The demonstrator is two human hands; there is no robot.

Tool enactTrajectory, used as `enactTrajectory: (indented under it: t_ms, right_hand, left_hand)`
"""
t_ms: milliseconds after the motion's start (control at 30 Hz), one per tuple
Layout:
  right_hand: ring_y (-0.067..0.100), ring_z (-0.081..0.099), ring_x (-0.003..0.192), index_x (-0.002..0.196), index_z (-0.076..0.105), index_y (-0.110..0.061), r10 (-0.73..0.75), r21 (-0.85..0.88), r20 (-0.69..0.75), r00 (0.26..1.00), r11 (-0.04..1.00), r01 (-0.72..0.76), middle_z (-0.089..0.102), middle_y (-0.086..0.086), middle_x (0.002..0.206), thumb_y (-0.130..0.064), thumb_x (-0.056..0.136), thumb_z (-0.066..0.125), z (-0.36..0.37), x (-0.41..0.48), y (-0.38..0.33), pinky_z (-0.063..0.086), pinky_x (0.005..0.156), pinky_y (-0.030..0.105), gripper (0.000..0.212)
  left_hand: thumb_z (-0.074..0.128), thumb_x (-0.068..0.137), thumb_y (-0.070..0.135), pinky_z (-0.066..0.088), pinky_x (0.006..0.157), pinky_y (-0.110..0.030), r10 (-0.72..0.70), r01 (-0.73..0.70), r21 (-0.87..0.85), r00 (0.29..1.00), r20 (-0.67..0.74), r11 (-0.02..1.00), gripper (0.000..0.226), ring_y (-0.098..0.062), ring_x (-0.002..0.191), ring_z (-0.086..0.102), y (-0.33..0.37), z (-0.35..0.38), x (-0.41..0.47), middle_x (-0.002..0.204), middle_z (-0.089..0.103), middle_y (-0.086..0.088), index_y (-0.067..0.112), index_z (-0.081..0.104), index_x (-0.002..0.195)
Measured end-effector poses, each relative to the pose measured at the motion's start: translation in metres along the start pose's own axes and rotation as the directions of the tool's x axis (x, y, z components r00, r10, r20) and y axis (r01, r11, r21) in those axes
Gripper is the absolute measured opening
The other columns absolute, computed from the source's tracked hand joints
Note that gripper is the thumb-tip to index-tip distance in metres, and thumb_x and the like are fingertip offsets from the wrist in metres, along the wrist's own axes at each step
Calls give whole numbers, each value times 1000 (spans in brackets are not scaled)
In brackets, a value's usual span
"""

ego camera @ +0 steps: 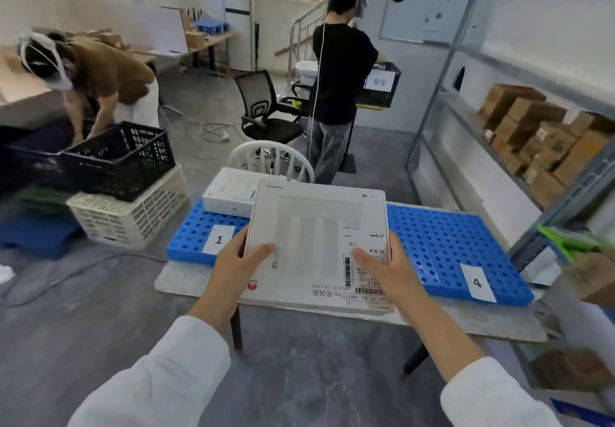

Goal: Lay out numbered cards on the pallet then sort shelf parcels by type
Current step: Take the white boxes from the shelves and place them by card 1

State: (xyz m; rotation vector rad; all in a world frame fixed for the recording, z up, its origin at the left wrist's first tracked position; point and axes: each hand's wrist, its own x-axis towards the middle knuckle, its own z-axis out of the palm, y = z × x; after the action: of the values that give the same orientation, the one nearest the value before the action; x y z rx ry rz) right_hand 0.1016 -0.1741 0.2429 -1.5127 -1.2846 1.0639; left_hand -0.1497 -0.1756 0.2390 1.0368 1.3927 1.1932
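Sorting looks like the step in hand: cards are down, and a parcel is held over the blue pallet (442, 243) on the tabletop (466, 322).

On the left, card 1 (218, 239) lies on the near left part of the pallet. One small white box (229, 195) sits just behind it.

The left hand (233, 262) grips the big flat white box (316, 227) at its left edge, with the thumb on top and the other fingers hidden under it. This box is up in the air over the middle of the pallet and hides what lies there. The right hand (386, 270) grips the right edge the same way.

Further right, card 4 (477, 283) lies at the near right corner. On the far right, a shelf (472, 134) holds brown parcels (539, 137), too many to count.

I count two cards showing, two white boxes and one pallet.

Next, I think the big box must go down flat by its matching card, maybe near card 1, without covering the number.
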Motion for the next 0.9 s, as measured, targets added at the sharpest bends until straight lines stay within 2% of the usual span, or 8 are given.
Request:
enactTrajectory:
  t_ms: [100, 233, 367, 533, 633, 900]
  right_hand:
    - [6, 54, 118, 138, 36, -39, 9, 16, 56, 998, 1000, -10, 55, -19, 128, -49, 77, 73, 3, 36, 3, 46, 96, 34, 72]
    - [4, 56, 114, 139, 36, -38, 5, 62, 103, 995, 998, -11, 57, -18, 126, -44, 81, 72, 2, 83, 3, 48, 87, 26, 69]
    - [8, 62, 109, 137, 38, -39, -3, 91, 133, 991, 996, -9, 62, -16, 121, -44, 79, 73, -1, 133, 0, 52, 94, 38, 68]
    - [5, 65, 104, 134, 40, -40, -37, 106, 186, 982, 994, 17, 65, -18, 116, -43, 81, 73, 1, 183, -3, 55, 89, 36, 62]
    - [3, 65, 102, 135, 39, -39, -44, 107, 201, 979, 994, 22, 64, -18, 117, -41, 83, 71, 4, 207, -3, 55, 83, 29, 61]
    - [5, 62, 109, 141, 33, -38, -34, 94, 220, 975, 996, 13, 61, -17, 123, -39, 83, 72, 31, 253, -3, 53, 94, 38, 70]
  left_hand:
    - [68, 87, 25, 51, 54, -24, -7, 7, 11, 999, -47, 1000, 34, -13, 83, 69, 3, 5, 26, 100, 72, 8, 37, 61, 117]
    - [67, 87, 27, 53, 61, -28, -11, 14, 36, 997, -82, 999, 32, -16, 89, 68, 11, 17, 62, 100, 71, 10, 38, 61, 117]
    - [68, 87, 29, 52, 62, -29, 0, 4, 41, 994, -108, 999, 31, -18, 90, 68, 20, 28, 95, 101, 72, 7, 34, 62, 117]
    - [68, 86, 30, 53, 66, -33, 11, -3, 50, 988, -157, 999, 31, -20, 92, 68, 32, 36, 132, 100, 72, 9, 39, 63, 115]
    - [68, 86, 30, 53, 65, -32, 28, -19, 55, 985, -169, 998, 31, -19, 91, 69, 34, 40, 152, 99, 73, 11, 42, 63, 115]
    - [67, 87, 25, 53, 62, -29, 15, -12, 16, 984, -178, 1000, 35, -18, 90, 70, 27, 27, 198, 101, 73, 9, 40, 62, 119]
